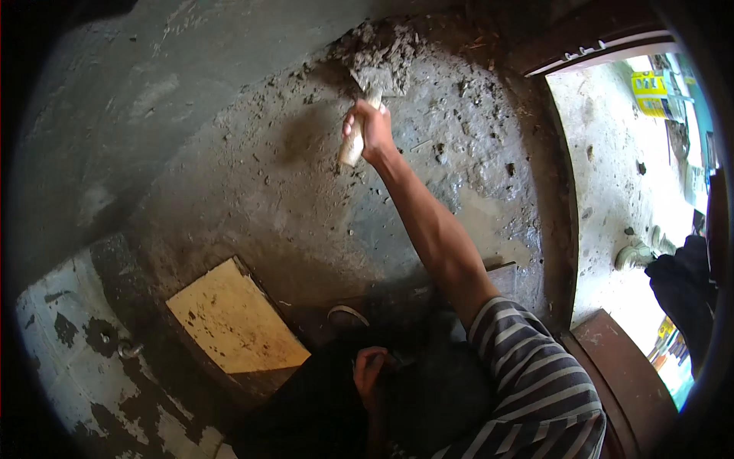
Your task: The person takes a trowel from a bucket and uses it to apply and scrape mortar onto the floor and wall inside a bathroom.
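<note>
My right hand (371, 130) reaches far forward, its fingers wrapped round the pale handle of a scraper (375, 80). The scraper's wide grey blade, smeared with wet muck, lies against a heap of wet, crumbly mortar (382, 46) at the foot of the wall. Close to my body, in front of my dark trousers, is my left hand (369, 370) with its fingers curled in. Whatever it may hold is hidden in shadow.
Wet debris is strewn over the concrete floor (298, 199). A yellowish board (237, 317) lies at near left, beside pale, stained tiles (76, 336). On the right, a dark door frame (562, 191) borders a bright area with a yellow bucket (650, 92) and a person's shoe (633, 256).
</note>
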The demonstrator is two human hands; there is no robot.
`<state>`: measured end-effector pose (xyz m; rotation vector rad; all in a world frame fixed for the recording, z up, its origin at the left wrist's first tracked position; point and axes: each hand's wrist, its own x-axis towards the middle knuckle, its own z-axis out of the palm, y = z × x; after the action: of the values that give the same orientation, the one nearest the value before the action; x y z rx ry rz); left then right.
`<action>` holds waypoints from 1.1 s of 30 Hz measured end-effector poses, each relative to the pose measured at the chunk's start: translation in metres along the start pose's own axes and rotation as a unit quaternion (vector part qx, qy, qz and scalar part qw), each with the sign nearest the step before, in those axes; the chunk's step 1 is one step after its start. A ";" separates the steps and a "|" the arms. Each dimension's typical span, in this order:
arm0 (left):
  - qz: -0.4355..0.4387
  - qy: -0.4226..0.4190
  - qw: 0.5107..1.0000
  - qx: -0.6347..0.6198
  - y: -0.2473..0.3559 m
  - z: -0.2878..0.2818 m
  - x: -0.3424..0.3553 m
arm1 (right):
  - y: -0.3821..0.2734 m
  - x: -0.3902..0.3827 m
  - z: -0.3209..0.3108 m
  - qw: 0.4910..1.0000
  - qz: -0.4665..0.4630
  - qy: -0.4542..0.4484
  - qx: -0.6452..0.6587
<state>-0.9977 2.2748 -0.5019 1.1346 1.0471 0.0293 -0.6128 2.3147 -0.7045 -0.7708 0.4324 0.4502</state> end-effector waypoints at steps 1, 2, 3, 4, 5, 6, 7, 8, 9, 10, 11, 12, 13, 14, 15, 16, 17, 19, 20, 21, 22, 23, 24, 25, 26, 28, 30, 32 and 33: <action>-0.060 0.010 0.998 -0.010 -0.002 -0.001 0.003 | -0.004 -0.005 -0.008 0.999 -0.007 -0.033 0.008; -0.123 0.026 0.992 -0.017 -0.004 -0.003 0.004 | -0.009 -0.012 -0.015 1.000 0.018 -0.013 0.001; -0.126 0.012 0.992 -0.019 -0.006 -0.005 0.003 | -0.016 -0.019 -0.021 0.999 0.005 -0.034 -0.013; -0.158 0.003 0.987 0.015 -0.008 -0.007 -0.002 | -0.025 -0.027 -0.026 0.999 -0.011 -0.046 -0.010; -0.174 -0.010 0.984 0.041 -0.007 -0.008 -0.011 | -0.037 -0.038 -0.031 0.998 -0.001 -0.057 -0.033; -0.208 -0.011 0.977 0.052 -0.005 -0.009 -0.023 | -0.050 -0.054 -0.035 0.996 0.011 -0.064 -0.058; -0.104 -0.035 0.983 0.144 -0.002 -0.008 -0.034 | -0.063 -0.072 -0.037 0.995 0.024 -0.079 -0.061; 0.006 -0.063 0.971 0.232 0.006 -0.007 -0.051 | -0.078 -0.094 -0.038 0.996 0.025 -0.056 -0.066; -0.003 -0.071 0.970 0.234 0.020 -0.008 -0.070 | -0.093 -0.117 -0.036 0.994 0.037 -0.067 -0.076; -0.058 -0.034 0.975 0.212 0.036 -0.006 -0.086 | -0.110 -0.138 -0.030 0.991 0.048 -0.088 -0.086; -0.138 0.019 0.969 0.202 0.055 -0.003 -0.102 | -0.126 -0.160 -0.023 0.993 0.055 -0.087 -0.060; -0.113 0.000 0.974 0.197 0.075 0.002 -0.121 | -0.143 -0.184 -0.016 0.994 0.054 -0.073 -0.061; -0.146 0.048 0.977 0.145 0.096 0.008 -0.140 | -0.161 -0.206 -0.008 0.992 0.073 -0.068 -0.079; -0.149 0.079 0.982 0.079 0.117 0.014 -0.158 | -0.179 -0.228 0.000 0.989 0.091 -0.063 -0.100; -0.177 0.089 0.975 0.097 0.139 0.017 -0.173 | -0.195 -0.249 0.009 0.989 0.095 -0.059 -0.095; -0.155 0.068 0.981 0.099 0.160 0.019 -0.185 | -0.212 -0.271 0.018 0.990 0.091 -0.056 -0.091; -0.131 0.049 0.985 0.100 0.181 0.021 -0.200 | -0.228 -0.292 0.028 0.989 0.111 -0.041 -0.086; -0.131 0.023 0.985 0.106 0.219 0.020 -0.227 | -0.257 -0.331 0.049 0.985 0.151 -0.029 -0.077; -0.130 -0.004 0.987 0.098 0.237 0.019 -0.241 | -0.270 -0.349 0.058 0.987 0.141 -0.035 -0.069; -0.135 -0.005 0.984 0.113 0.254 0.018 -0.255 | -0.282 -0.368 0.068 0.987 0.143 -0.029 -0.074; -0.137 -0.023 0.983 0.119 0.269 0.017 -0.267 | -0.293 -0.383 0.077 0.987 0.141 -0.041 -0.069; -0.136 -0.041 0.983 0.120 0.284 0.015 -0.278 | -0.303 -0.397 0.087 0.985 0.159 -0.035 -0.064; -0.137 -0.042 0.981 0.128 0.299 0.014 -0.289 | -0.311 -0.409 0.097 0.985 0.156 -0.028 -0.064; -0.143 -0.039 0.982 0.115 0.310 0.013 -0.299 | -0.319 -0.422 0.106 0.986 0.164 -0.025 -0.028; -0.147 -0.034 0.984 0.098 0.322 0.011 -0.307 | -0.326 -0.433 0.116 0.984 0.175 -0.022 0.009; -0.146 -0.044 0.984 0.090 0.342 0.008 -0.317 | -0.339 -0.456 0.134 0.986 0.160 -0.020 0.034; -0.117 -0.059 0.985 0.115 0.358 0.001 -0.321 | -0.353 -0.477 0.151 0.986 0.160 -0.027 0.045; -0.101 -0.073 0.984 0.128 0.370 -0.011 -0.322 | -0.363 -0.502 0.169 0.992 0.127 -0.017 0.020; -0.076 -0.074 0.986 0.132 0.377 -0.018 -0.320 | -0.368 -0.514 0.178 0.991 0.120 -0.033 0.045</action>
<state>-1.0107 2.3050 -0.0088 1.2708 1.0218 -0.3181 -0.8020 2.0970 -0.1148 -0.6168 0.4817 0.6741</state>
